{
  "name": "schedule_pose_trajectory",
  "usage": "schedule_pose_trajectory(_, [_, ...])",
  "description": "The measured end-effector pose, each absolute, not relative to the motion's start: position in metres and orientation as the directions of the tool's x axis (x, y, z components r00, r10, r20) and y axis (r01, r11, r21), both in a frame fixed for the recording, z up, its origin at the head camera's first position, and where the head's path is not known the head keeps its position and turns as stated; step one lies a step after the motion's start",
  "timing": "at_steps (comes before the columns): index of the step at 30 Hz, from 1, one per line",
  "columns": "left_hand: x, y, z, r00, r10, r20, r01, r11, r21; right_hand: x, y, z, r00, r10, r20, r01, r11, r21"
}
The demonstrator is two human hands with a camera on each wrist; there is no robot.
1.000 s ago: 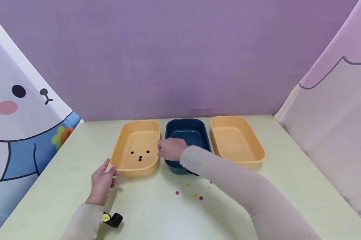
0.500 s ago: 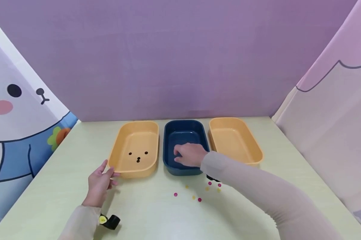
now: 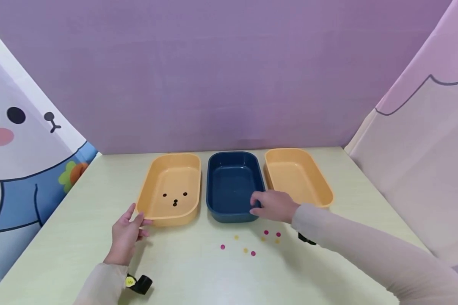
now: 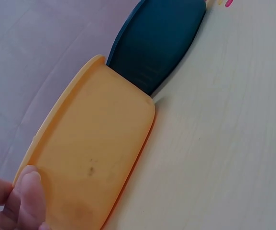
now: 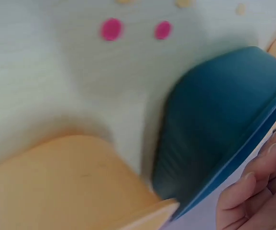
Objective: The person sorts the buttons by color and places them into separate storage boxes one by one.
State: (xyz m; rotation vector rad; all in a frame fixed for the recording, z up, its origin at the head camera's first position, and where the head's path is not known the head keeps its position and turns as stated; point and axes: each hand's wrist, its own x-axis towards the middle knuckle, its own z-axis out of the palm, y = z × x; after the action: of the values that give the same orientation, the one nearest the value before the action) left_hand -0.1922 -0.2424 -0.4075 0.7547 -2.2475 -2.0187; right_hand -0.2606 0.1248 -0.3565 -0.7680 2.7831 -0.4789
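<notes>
On the left stands a yellow tray with several small black discs on its floor. My left hand grips its near left corner, thumb at the rim; in the left wrist view its fingertips lie against the outer wall. A dark blue tray stands in the middle with nothing visible in it. My right hand is over its near right corner, fingers loosely bent, thumb and index finger apart, with nothing seen between them. In the right wrist view these fingers show beyond the blue rim.
A second yellow tray stands right of the blue one, partly behind my right hand. Several pink discs and yellow discs lie on the table in front. A purple cloth wall rises behind the trays.
My right hand has moved right, from the left yellow tray's right edge across the blue tray to its near right corner. My left hand stays at its tray corner.
</notes>
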Motion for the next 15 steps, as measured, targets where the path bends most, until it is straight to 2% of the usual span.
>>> schedule_pose_trajectory(15, [-0.191, -0.241, -0.408, -0.897, -0.348, -0.274, -0.301, 0.026, 0.953, -0.251, 0.179, -0.365, -0.857, -0.505, -0.102, -0.427, 0.807, -0.408])
